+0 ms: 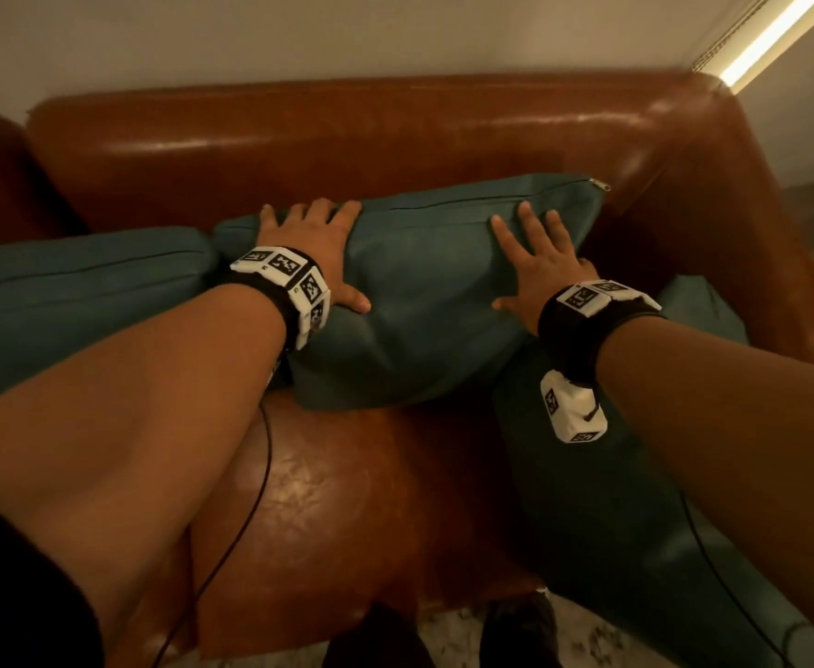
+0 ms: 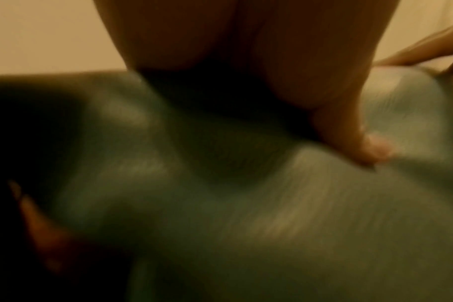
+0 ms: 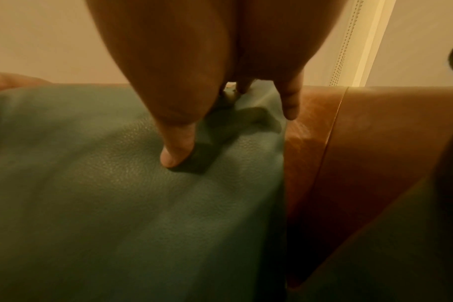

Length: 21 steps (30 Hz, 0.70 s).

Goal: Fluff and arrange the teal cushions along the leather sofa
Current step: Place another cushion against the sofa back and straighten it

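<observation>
the left cushion runs off the left edge of the head view, and the left forearm covers its near part. the right cushion lies partly under the right forearm and is cut by the bottom edge. the left wrist view is blurred; the middle cushion shows no texture there. the sofa is cropped at left and right.

Three teal cushions on brown leather sofa. Middle cushion leans tilted against the backrest, zipper edge up, zip pull at its 2 o'clock corner. Left cushion touches it at 9 o'clock; right cushion lies at 5 o'clock, overhanging the seat front.
</observation>
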Tool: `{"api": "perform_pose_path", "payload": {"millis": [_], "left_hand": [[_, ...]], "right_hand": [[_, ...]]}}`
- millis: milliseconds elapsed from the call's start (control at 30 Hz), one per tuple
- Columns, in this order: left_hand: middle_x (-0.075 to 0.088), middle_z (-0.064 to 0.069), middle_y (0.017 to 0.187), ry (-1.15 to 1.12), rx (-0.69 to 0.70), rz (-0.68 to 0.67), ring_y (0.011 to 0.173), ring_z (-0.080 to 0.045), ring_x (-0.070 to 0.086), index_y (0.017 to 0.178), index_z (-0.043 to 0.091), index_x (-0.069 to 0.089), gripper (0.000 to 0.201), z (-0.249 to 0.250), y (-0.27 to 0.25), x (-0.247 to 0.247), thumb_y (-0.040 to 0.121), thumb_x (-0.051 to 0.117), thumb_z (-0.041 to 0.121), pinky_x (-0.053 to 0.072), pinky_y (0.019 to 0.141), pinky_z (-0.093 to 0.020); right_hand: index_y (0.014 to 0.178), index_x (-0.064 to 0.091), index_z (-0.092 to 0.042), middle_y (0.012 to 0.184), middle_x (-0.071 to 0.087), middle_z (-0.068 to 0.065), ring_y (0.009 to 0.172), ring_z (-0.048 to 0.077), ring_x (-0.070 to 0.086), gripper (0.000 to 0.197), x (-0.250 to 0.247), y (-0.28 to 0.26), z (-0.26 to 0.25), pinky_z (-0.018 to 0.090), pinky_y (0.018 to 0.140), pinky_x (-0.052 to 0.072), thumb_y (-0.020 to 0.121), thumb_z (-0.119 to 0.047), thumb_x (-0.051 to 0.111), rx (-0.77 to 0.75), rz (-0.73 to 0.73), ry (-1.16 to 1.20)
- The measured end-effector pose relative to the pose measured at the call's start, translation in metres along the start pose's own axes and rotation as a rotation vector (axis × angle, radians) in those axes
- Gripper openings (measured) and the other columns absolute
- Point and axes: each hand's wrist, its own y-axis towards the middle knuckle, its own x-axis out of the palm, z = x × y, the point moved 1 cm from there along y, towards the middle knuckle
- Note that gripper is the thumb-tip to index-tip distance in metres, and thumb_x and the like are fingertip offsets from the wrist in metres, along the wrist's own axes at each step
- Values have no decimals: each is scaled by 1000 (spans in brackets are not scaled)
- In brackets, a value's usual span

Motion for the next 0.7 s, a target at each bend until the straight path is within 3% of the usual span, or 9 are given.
{"api": "perform_pose_path", "payload": {"millis": [200, 367, 500, 700], "left_hand": [[5, -9, 162, -53, -38, 74, 148, -35, 6, 152, 24, 5, 101, 27, -56, 2, 77, 67, 50, 5, 119, -52], [6, -7, 162, -155, -47, 44, 148, -32, 3, 152, 24, 8, 93, 27, -129, 25, 80, 63, 48, 6, 121, -44], [6, -6, 162, -216, -183, -14, 148, -32, 6, 151, 25, 8, 90, 9, -180, 41, 82, 62, 45, 13, 120, -43], [5, -6, 162, -154, -391, -53, 148, -32, 4, 151, 26, 9, 89, -45, -242, 45, 82, 61, 47, 11, 119, -46]], "right_hand": [[148, -4, -38, 160, -15, -1, 147, 32, -9, 95, -9, -15, -20, 60, 114, 21, 81, -46, 63, 33, 3, 80], [148, 1, -38, 161, -12, 0, 148, 31, -5, 92, 0, -43, -57, 55, 116, 20, 80, -50, 61, -164, -16, 62], [148, 2, -38, 160, -15, 2, 148, 30, -6, 89, 16, -64, -90, 52, 117, 19, 81, -48, 61, -286, -61, 46], [148, 2, -39, 161, -12, 0, 148, 28, -3, 91, 25, -99, -138, 51, 116, 19, 80, -50, 61, -459, -64, 73]]}}
